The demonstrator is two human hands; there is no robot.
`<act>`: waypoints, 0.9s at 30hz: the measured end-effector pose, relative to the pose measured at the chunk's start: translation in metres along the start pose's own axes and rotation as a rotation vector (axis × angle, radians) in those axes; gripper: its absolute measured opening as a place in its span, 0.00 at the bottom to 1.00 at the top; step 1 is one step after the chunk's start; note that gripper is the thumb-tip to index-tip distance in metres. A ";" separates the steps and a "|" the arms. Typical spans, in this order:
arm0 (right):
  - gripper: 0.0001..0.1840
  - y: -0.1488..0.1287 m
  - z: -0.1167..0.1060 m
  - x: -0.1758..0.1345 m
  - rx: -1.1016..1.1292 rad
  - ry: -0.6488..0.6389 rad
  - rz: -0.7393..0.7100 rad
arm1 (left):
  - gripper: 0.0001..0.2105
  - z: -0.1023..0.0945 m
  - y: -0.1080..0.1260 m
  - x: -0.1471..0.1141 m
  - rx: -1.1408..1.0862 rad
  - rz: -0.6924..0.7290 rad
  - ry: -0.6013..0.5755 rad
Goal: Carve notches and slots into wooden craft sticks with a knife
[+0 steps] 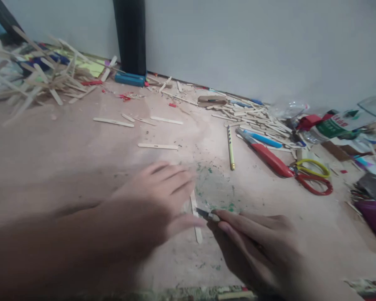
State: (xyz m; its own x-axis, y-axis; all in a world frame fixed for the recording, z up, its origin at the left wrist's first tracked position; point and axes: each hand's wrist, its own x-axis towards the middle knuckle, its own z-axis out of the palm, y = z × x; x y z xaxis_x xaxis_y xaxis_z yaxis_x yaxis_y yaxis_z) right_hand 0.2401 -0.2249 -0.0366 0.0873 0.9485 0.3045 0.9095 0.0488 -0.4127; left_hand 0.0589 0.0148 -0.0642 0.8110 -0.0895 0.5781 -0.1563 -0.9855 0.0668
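Observation:
A pale wooden popsicle stick (198,235) lies on the table, pointing away from me. My left hand (164,188), slightly blurred, bends over it from the left, with its fingers on the far end and its thumb across the middle. Its fingertips hide the stick's far end. From the right, my right hand (260,242) grips a small craft knife (213,217) between thumb and fingers. The knife's dark blade (202,212) meets the right edge of the stick, between my left fingers and thumb; whether it has cut in, I cannot tell.
Loose sticks (157,146) lie beyond my hands. A yellow pencil (231,148), a red utility knife (269,159) and scissors (315,184) are at right. A stick pile (260,119) and a plastic bottle (335,123) stand behind; another heap (47,79) fills the back left. A dark post (130,37) stands against the wall.

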 end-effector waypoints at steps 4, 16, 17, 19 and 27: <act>0.27 0.002 -0.017 0.016 -0.058 -0.038 -0.071 | 0.14 -0.010 -0.018 0.005 -0.053 0.178 -0.123; 0.36 0.019 -0.043 0.030 -0.147 -0.145 -0.155 | 0.14 -0.023 -0.022 0.005 -0.258 0.106 -0.233; 0.36 0.019 -0.043 0.029 -0.126 -0.148 -0.143 | 0.16 -0.024 -0.021 0.006 -0.280 0.086 -0.240; 0.35 0.019 -0.040 0.025 -0.053 -0.134 -0.088 | 0.18 -0.026 -0.019 0.008 -0.304 0.066 -0.274; 0.35 0.016 -0.039 0.025 0.024 -0.138 -0.067 | 0.18 -0.026 -0.019 0.009 -0.252 0.090 -0.220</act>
State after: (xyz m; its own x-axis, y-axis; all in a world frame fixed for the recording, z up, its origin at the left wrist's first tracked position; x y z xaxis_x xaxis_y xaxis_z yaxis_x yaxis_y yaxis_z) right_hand 0.2732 -0.2128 -0.0020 -0.0313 0.9768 0.2117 0.9015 0.1191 -0.4162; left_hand 0.0547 0.0364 -0.0389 0.8853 -0.2303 0.4039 -0.3449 -0.9079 0.2383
